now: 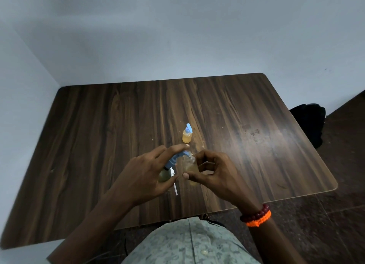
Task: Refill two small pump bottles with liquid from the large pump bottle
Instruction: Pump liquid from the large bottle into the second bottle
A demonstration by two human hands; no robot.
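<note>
My left hand (146,173) is wrapped around the big bottle (165,175), the forefinger stretched out over its blue pump (174,160). My right hand (209,172) pinches a small clear bottle (189,166) between thumb and curled fingers, right beside the pump's spout, low over the wooden table (98,125). A loose white pump tube (175,188) lies on the table beneath my hands. The other small bottle (187,135), blue-topped and holding amber liquid, stands upright a bit farther back.
</note>
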